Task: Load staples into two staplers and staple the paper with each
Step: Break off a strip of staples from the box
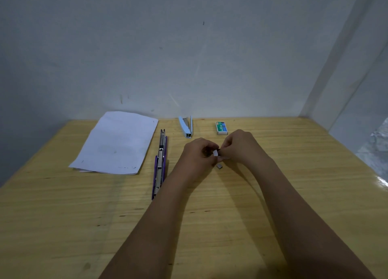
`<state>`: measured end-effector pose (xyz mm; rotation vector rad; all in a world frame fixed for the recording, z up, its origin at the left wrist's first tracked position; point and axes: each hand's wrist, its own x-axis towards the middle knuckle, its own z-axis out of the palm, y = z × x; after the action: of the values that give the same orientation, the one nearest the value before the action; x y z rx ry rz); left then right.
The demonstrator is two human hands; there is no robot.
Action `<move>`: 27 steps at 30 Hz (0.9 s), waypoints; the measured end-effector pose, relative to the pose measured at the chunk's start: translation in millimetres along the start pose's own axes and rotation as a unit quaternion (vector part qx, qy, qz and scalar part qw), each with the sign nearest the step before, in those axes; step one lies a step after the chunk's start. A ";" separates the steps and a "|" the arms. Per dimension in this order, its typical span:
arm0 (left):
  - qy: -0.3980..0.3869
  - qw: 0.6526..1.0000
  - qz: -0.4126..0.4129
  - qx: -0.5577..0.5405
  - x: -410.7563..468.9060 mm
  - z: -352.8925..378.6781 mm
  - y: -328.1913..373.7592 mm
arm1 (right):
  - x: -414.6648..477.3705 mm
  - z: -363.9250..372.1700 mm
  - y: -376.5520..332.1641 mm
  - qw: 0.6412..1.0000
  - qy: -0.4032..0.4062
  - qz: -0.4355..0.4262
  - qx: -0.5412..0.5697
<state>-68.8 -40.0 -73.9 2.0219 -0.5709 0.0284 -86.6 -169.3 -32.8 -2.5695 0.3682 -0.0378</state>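
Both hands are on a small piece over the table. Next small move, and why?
Probably carry the small piece, pinched by left hand and right hand, left to the purple stapler: it lies opened flat, metal channel exposed. A staple strip lies below them.

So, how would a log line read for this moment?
left hand, right hand: pinch small white piece | purple stapler: opened flat | blue stapler: open, untouched | paper: untouched

wooden table [283, 194], scuffed grey wall [189, 47] behind it
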 end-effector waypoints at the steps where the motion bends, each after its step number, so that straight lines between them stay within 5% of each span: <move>1: 0.003 1.000 -0.003 -0.003 -0.2 0.0 0.4 | 0.4 1.4 0.7 1.000 0.003 0.000 -0.003; 7: 0.006 1.000 -0.004 -0.011 0.1 0.5 -0.5 | -2.4 11.7 13.9 0.999 0.046 -0.025 -0.007; 16: 0.013 1.000 0.018 -0.002 1.5 -0.4 -4.9 | -5.4 -4.7 26.9 0.963 0.066 -0.050 0.256; 20: 0.013 1.000 0.028 0.008 0.7 -0.2 -3.7 | -1.4 7.7 30.9 0.969 0.158 -0.058 0.179; 27: 0.003 0.999 0.032 0.039 -1.6 1.0 -1.0 | -0.2 2.3 43.1 0.975 0.148 -0.072 0.152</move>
<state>-70.0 -39.8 -75.7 2.0782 -0.6382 0.0966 -97.5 -203.3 -57.1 -2.2817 0.2603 -0.4967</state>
